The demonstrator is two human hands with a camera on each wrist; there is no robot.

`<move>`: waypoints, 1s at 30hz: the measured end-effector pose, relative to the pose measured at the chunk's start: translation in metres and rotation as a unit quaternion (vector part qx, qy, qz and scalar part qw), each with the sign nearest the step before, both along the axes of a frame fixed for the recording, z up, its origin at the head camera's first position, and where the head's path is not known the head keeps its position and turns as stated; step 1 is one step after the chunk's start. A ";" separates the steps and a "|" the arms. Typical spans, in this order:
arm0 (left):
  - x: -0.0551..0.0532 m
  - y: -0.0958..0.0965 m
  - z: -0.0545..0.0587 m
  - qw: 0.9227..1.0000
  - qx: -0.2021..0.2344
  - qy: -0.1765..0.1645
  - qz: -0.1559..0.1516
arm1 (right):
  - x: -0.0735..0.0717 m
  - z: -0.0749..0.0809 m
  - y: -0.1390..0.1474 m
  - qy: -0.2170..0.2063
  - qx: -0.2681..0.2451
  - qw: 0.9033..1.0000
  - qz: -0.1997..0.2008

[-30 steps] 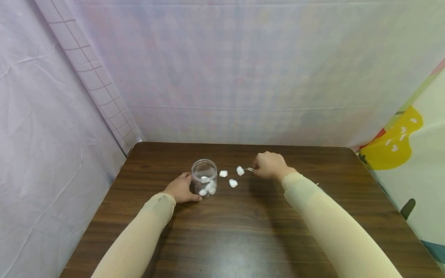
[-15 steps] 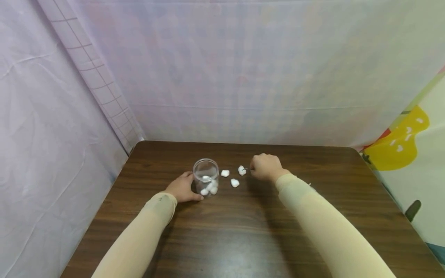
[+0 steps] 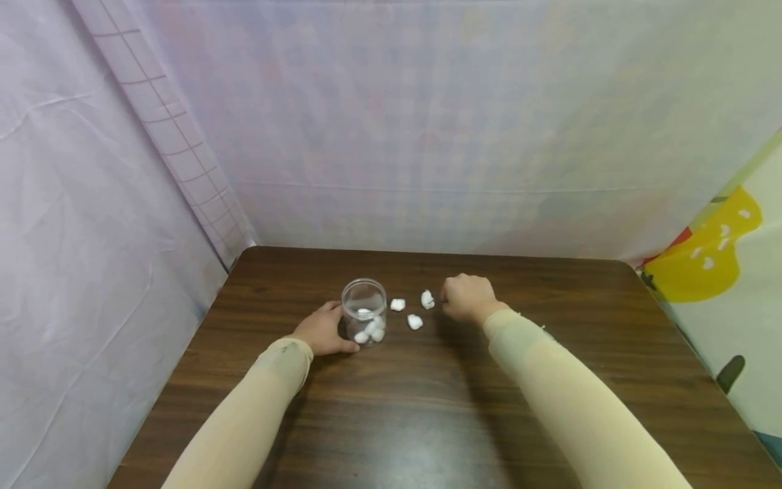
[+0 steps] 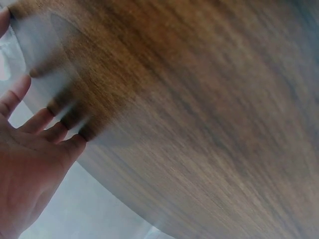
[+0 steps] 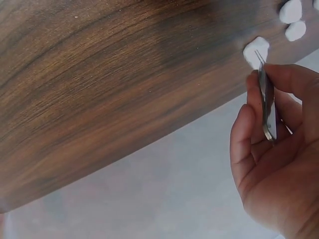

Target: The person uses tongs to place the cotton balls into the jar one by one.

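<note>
Brown tabletop (image 3: pixel 379 387), left hand (image 3: pixel 322 331) round clear jar (image 3: pixel 354 302); right hand (image 3: pixel 469 297) pinching tweezers (image 5: pixel 268 102) at cotton (image 5: pixel 251 51) — plain only in right wrist view

The sleeved left arm (image 3: pixel 244 407) reaches in to the jar (image 3: pixel 364 300), where the left hand (image 3: pixel 320 331) cups its left side, thumb at the near side, fingers spread toward the far. Well right of the jar, the right arm (image 3: pixel 568 397) stretches forward, its right hand (image 3: pixel 468 297) knuckles-up, thumb and fingertips pinching.
</note>
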State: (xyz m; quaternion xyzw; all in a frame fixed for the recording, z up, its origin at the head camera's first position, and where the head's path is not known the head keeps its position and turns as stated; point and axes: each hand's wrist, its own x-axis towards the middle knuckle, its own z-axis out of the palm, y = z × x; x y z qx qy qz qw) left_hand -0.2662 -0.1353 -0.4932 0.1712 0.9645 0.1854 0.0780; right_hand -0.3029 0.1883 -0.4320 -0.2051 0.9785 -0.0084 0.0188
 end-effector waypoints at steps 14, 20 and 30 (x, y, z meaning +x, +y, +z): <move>0.003 0.002 0.005 1.000 0.000 -0.006 0.007 | 0.002 0.003 0.006 0.024 -0.011 1.000 0.007; 0.004 0.002 0.007 1.000 0.003 -0.010 0.008 | 0.005 0.009 0.011 0.025 -0.009 1.000 0.009; 0.004 0.002 0.008 1.000 0.005 -0.011 0.010 | 0.012 0.026 0.014 0.047 0.008 0.999 0.023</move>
